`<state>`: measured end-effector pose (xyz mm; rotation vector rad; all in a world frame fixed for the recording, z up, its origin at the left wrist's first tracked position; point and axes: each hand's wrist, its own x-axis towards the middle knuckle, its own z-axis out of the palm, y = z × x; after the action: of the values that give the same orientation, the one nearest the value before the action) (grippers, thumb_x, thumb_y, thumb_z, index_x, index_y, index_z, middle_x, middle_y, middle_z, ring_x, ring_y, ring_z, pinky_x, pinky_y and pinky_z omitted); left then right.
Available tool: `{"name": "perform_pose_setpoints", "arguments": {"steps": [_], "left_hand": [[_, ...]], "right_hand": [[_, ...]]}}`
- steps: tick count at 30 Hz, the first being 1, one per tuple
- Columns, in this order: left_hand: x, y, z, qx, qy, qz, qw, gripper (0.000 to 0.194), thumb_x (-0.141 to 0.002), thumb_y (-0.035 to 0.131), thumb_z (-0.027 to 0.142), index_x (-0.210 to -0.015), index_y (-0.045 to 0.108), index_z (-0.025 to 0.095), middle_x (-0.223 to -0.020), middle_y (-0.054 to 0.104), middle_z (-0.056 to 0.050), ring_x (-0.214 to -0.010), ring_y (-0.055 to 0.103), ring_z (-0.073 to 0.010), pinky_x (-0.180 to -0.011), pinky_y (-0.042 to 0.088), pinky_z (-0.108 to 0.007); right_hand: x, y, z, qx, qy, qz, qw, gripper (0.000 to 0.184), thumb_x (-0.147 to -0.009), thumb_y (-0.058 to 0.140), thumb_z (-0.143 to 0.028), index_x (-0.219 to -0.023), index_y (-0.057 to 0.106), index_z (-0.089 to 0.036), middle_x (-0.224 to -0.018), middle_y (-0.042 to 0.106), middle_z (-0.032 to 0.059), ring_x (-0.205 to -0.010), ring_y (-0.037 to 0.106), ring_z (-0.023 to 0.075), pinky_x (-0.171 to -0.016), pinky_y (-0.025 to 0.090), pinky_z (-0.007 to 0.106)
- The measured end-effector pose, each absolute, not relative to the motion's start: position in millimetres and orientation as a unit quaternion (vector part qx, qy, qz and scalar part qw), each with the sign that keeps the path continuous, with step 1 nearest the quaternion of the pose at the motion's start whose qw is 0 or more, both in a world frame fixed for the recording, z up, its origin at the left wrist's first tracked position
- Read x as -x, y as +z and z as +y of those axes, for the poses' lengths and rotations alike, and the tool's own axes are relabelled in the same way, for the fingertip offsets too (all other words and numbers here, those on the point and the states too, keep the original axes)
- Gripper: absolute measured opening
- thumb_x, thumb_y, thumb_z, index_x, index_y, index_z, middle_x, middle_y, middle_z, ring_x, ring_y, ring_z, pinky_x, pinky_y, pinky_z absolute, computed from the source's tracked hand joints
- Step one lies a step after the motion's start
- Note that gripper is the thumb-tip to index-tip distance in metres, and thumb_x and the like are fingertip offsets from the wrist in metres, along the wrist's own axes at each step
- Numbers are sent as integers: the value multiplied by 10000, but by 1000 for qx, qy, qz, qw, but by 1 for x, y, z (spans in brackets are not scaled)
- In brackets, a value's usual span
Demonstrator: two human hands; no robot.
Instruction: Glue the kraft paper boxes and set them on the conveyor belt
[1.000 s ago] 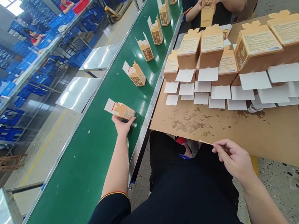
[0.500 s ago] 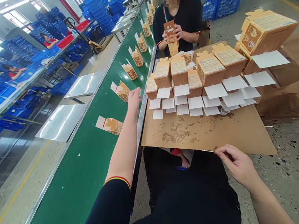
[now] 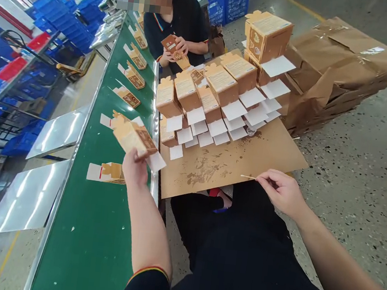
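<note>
My left hand is closed on the lower end of a brown printed carton, which is raised and tilted over the green belt. White flaps stick out from that carton. Between the thumb and fingers of my right hand is a thin cotton swab, held at the front edge of the cardboard sheet. Close to my left wrist, another folded carton lies on the belt with its white flap to the left. My left fingers are partly hidden by the carton.
Several stacked cartons with white flaps stand on the cardboard sheet, a small clear round item beside them. Across from me a co-worker holds a carton. A paper-wrapped stack stands at the right. More cartons line the belt.
My left hand has taken hold of a carton and lifted it off the belt, towards me. The swab in my right hand shows more. The whole view has shifted.
</note>
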<state>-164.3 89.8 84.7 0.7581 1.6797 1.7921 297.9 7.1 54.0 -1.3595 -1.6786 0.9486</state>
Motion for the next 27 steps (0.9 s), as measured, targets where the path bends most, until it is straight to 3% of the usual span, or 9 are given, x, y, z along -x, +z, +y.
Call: {"name": "perform_pose_setpoints", "arguments": {"steps": [3,5,13,20,27], "left_hand": [[123,65,32,-323,664,569,362,660,-717,996,502,-1295,786,262,-1482,782,-124,-1494,691,-404,-1197,629,-538],[87,48,11,-316,641,566,412,756,-667,1071,512,-1317,768,270,-1524,763,-137,-1497,690,-417,-1220,613,-567],[36,6,11,-284,597,585,470,790,-636,1147,502,-1226,694,235,-1400,800,-157,-1361,780,-353,-1227,598,-527],[31,6,4,-309,610,575,449,761,-706,1125,487,-1263,666,246,-1401,790,-147,-1403,764,-344,-1242,588,-509],[35,4,5,-331,581,589,454,836,-655,1133,543,-1249,616,261,-1339,798,-129,-1278,813,-312,-1162,632,-487]], "right_hand": [[-288,53,8,514,374,-682,363,467,-1136,611,-576,-831,736,-245,-746,658,47,-668,581,199,-619,469,341],[-276,50,11,491,373,-705,350,445,-1150,589,-517,-826,725,-244,-742,644,43,-664,563,196,-637,468,340],[-225,17,25,444,334,-778,292,324,-1144,517,-300,-897,715,-233,-837,681,68,-771,618,227,-765,524,349],[-208,-4,19,433,261,-818,275,338,-1182,462,-240,-921,676,-215,-898,660,82,-800,619,227,-765,515,343],[-192,-10,8,386,238,-857,246,311,-1136,490,-130,-884,653,-212,-870,637,65,-746,584,202,-720,471,321]]}}
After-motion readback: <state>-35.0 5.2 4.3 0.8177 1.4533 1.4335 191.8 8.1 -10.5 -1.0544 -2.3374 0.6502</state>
